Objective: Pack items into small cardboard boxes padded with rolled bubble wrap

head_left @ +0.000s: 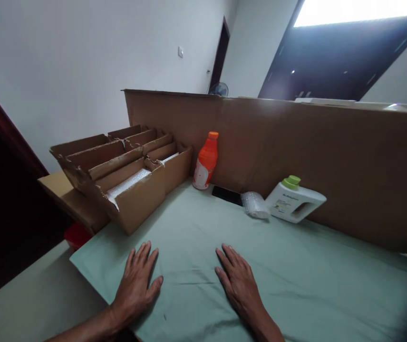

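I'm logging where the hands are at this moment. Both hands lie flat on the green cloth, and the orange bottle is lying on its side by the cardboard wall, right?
Not quite. The head view shows the orange bottle standing upright by the cardboard wall, not on its side. The rest holds: the left hand and right hand lie flat on the green cloth.

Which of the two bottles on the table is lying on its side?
The white bottle with the green cap, next to the bubble wrap roll. It lies on its side against the cardboard wall, while the orange bottle stands upright near the cardboard boxes.
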A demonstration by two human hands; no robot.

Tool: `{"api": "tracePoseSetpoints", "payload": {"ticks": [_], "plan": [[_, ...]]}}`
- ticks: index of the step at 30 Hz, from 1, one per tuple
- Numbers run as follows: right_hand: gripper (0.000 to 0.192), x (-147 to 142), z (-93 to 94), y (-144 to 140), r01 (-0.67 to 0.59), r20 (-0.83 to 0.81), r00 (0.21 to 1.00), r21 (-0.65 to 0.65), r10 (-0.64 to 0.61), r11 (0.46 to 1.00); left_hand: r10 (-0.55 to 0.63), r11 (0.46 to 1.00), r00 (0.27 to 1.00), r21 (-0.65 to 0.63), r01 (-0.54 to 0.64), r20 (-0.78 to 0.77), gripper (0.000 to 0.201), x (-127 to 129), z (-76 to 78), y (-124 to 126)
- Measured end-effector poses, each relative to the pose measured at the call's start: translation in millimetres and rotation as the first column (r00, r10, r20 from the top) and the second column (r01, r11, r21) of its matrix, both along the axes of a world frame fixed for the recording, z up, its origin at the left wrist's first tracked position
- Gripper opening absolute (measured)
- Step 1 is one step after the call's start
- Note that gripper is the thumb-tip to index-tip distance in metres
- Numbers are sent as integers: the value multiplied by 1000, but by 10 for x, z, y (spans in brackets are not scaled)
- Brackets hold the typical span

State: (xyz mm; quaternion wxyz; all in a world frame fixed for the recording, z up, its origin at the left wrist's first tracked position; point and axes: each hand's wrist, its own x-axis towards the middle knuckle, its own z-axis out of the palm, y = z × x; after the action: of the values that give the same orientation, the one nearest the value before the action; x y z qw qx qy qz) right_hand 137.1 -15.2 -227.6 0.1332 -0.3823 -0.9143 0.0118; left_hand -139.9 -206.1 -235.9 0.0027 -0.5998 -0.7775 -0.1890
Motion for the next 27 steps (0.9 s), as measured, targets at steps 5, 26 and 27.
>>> {"api": "tracePoseSetpoints", "payload": {"ticks": [5, 26, 27], "plan": [[49, 71, -65, 19, -6, -32, 999, 25, 7, 1000, -285, 955, 958, 75, 288, -43, 63, 33, -143, -116], [49, 164, -206, 99, -24, -116, 993, 72, 33, 997, 161, 920, 986, -366, -138, 32, 21, -1691, 2134, 1662], [49, 162, -204, 97, -21, -121, 992, 69, 29, 997, 172, 923, 984, -357, -144, 48, 21, -1682, 2120, 1663]]}}
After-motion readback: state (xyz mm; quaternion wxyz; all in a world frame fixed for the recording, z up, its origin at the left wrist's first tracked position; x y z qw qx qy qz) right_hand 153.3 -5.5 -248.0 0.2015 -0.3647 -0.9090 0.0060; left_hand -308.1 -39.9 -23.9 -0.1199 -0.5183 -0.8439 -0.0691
